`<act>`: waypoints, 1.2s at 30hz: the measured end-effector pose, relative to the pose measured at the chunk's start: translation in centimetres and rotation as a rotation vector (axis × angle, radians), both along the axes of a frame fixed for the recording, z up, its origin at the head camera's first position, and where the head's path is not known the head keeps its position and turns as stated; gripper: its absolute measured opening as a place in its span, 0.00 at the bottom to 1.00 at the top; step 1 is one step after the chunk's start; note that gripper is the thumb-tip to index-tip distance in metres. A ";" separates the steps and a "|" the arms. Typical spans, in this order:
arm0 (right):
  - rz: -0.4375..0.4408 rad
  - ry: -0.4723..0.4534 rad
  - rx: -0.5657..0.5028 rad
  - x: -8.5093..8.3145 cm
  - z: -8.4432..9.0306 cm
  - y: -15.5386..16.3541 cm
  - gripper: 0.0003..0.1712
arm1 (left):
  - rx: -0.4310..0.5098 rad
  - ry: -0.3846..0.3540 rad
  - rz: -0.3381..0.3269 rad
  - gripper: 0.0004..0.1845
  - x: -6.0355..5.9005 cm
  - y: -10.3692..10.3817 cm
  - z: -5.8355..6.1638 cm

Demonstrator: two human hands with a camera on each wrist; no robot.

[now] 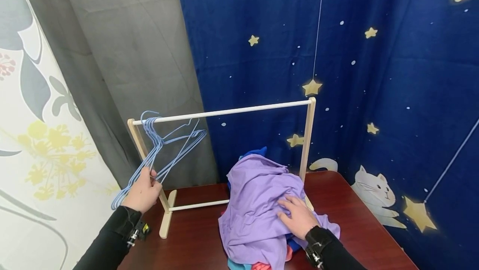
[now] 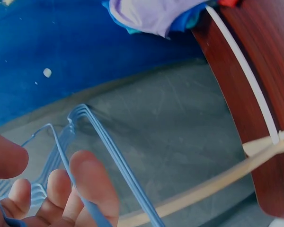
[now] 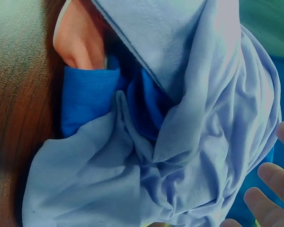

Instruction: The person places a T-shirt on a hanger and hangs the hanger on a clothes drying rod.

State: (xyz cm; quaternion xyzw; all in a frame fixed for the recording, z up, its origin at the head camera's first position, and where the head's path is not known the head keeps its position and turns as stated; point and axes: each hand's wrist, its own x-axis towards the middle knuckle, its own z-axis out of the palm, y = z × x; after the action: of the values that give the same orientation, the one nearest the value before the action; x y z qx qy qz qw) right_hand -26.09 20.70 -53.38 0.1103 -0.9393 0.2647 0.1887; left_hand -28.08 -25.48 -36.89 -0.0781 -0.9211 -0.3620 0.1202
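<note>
Several light blue wire hangers (image 1: 161,142) hang bunched at the left end of the rack's top rail (image 1: 232,112). My left hand (image 1: 144,191) grips the lower part of one hanger, whose blue wire (image 2: 62,158) passes between thumb and curled fingers in the left wrist view. A crumpled purple garment (image 1: 258,203) lies over a pile of clothes at the rack's right side. On top of it rests my right hand (image 1: 297,217), fingers spread and fairly straight. In the right wrist view a blue ribbed piece (image 3: 89,97) shows under the purple cloth.
The wooden rack, with a right post (image 1: 307,137) and left foot (image 1: 168,216), stands on a dark red-brown table (image 1: 359,220). Coral cloth (image 1: 261,266) and teal cloth (image 1: 239,266) peek from beneath the pile. Grey (image 1: 131,54) and starry blue curtains (image 1: 269,66) hang behind.
</note>
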 end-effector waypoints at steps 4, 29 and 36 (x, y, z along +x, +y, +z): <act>-0.005 -0.017 -0.007 0.2 -0.2 0.1 0.21 | 0.063 0.024 -0.005 0.15 1.1 0.7 -0.7; 0.044 0.013 -0.111 -0.5 -2.7 -1.4 0.20 | -0.012 -0.063 -0.061 0.12 2.9 4.5 -9.0; 0.066 0.071 -0.136 -1.6 -2.8 -3.3 0.18 | -0.021 -0.086 -0.067 0.11 2.7 5.1 -9.9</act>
State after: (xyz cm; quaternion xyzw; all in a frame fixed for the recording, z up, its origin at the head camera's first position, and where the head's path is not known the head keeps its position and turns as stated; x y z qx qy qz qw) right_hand -27.64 17.38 -56.22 0.1374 -0.9077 0.3298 0.2202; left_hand -25.37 -20.37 -46.80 -0.0944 -0.9261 -0.3590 0.0673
